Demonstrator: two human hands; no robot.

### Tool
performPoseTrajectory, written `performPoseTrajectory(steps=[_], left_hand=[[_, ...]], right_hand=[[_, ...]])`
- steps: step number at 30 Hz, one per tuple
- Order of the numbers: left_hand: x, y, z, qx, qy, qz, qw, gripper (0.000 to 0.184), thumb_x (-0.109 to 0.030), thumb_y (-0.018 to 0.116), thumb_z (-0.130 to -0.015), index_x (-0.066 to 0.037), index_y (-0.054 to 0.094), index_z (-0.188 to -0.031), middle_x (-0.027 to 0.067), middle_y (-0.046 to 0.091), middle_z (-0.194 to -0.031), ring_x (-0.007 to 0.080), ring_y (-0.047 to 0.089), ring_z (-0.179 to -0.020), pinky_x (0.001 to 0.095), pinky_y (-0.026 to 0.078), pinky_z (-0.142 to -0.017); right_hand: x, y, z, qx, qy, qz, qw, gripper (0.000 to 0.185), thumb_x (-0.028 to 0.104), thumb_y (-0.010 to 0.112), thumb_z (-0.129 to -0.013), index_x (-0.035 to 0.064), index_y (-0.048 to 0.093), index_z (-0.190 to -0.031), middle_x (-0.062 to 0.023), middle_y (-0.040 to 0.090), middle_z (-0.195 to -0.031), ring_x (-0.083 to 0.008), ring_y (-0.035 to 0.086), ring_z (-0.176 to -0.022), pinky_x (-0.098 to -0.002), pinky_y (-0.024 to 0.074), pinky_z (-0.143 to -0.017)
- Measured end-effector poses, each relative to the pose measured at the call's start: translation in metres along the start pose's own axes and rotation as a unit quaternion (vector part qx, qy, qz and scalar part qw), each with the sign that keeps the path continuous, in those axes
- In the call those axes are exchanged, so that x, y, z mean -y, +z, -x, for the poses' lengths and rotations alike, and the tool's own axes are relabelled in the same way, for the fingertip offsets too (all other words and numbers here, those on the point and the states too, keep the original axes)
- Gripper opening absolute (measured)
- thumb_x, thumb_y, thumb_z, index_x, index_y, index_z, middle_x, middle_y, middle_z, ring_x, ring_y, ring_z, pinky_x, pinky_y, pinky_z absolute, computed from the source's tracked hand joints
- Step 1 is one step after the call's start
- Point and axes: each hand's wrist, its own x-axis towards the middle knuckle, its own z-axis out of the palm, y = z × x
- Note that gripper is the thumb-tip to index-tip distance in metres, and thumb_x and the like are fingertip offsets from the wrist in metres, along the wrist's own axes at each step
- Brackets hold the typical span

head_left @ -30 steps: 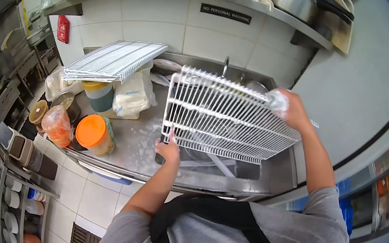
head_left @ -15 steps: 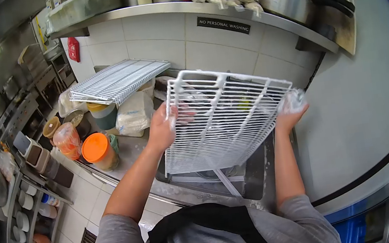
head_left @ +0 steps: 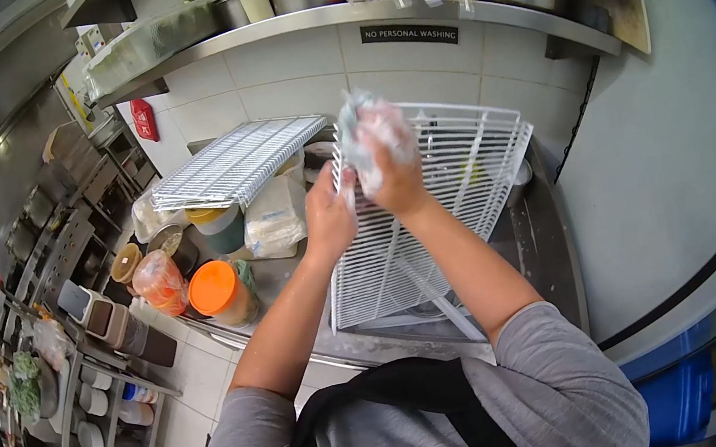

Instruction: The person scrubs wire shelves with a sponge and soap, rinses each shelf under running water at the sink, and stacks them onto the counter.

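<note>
A white wire rack [head_left: 384, 275] stands tilted over the sink [head_left: 548, 242], its lower edge down near the basin. My left hand [head_left: 332, 220] is closed around the rack's left edge. At the upper left corner my right hand [head_left: 395, 177] presses a whitish, sudsy cloth [head_left: 357, 137] to the wires, close above my left hand. Motion blurs the cloth, so its exact kind is hard to make out. Behind the right forearm, part of the rack is hidden.
More white wire racks [head_left: 240, 162] lie on containers at the left. An orange-lidded tub [head_left: 216, 289] and a wrapped white package [head_left: 275, 217] stand on the counter. Overhead, a steel shelf [head_left: 293, 22] carries pots and bags. A grey wall [head_left: 645, 183] bounds the right side.
My right hand has moved left with the cloth, from the rack's right edge to its upper left corner. My left hand still grips the left edge; the view has shifted slightly.
</note>
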Motion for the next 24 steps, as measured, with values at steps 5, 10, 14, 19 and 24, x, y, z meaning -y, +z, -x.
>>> performPoseTrajectory(steps=[5,10,14,19,24], left_hand=[[-0.017,-0.021,-0.003,-0.014,-0.013,0.142,0.99,0.022,-0.015,0.042,-0.094,0.002,0.054,-0.102,0.0077,0.061,-0.09,0.0121,0.054,-0.082,0.0264,0.043,-0.074],[-0.002,-0.04,-0.021,-0.028,0.018,0.071,0.997,0.027,-0.023,0.039,-0.096,0.001,0.052,-0.101,0.0073,0.06,-0.084,0.0103,0.056,-0.075,0.0248,0.047,-0.064],[-0.036,-0.049,-0.017,-0.025,-0.067,0.194,0.978,0.029,-0.027,0.039,-0.096,-0.001,0.05,-0.102,0.0073,0.061,-0.083,0.0123,0.06,-0.069,0.0244,0.049,-0.057],[-0.044,-0.077,-0.022,-0.06,-0.016,0.198,0.978,0.03,-0.03,0.04,-0.096,-0.003,0.048,-0.102,0.0087,0.062,-0.084,0.0163,0.063,-0.068,0.0257,0.05,-0.055],[-0.056,-0.094,-0.019,-0.073,0.005,0.217,0.974,0.038,-0.036,0.044,-0.093,-0.001,0.047,-0.106,0.0145,0.063,-0.087,0.0259,0.065,-0.069,0.0284,0.049,-0.055]], right_hand=[[0.025,0.007,0.031,0.091,0.028,0.029,0.995,0.035,0.012,0.063,-0.068,0.0112,0.059,-0.102,-0.0102,0.055,-0.112,-0.0304,0.048,-0.108,-0.0475,0.0358,-0.088],[0.054,0.021,0.052,0.118,0.079,0.124,0.982,0.038,0.017,0.063,-0.068,0.0149,0.06,-0.106,-0.0052,0.055,-0.108,-0.0266,0.05,-0.095,-0.0415,0.0385,-0.077],[0.104,0.008,0.195,0.315,0.063,0.024,0.947,0.033,0.015,0.054,-0.076,0.0181,0.059,-0.108,-0.0047,0.055,-0.104,-0.0241,0.05,-0.094,-0.041,0.0422,-0.071],[0.061,-0.063,0.304,0.408,0.097,0.178,0.89,0.035,0.018,0.053,-0.078,0.0185,0.052,-0.113,-0.0084,0.053,-0.103,-0.027,0.05,-0.095,-0.0439,0.0413,-0.074],[-0.01,-0.106,0.24,0.111,0.249,0.363,0.891,0.039,0.014,0.062,-0.074,0.0061,0.048,-0.109,-0.0176,0.052,-0.102,-0.0374,0.048,-0.096,-0.0494,0.0367,-0.082]])
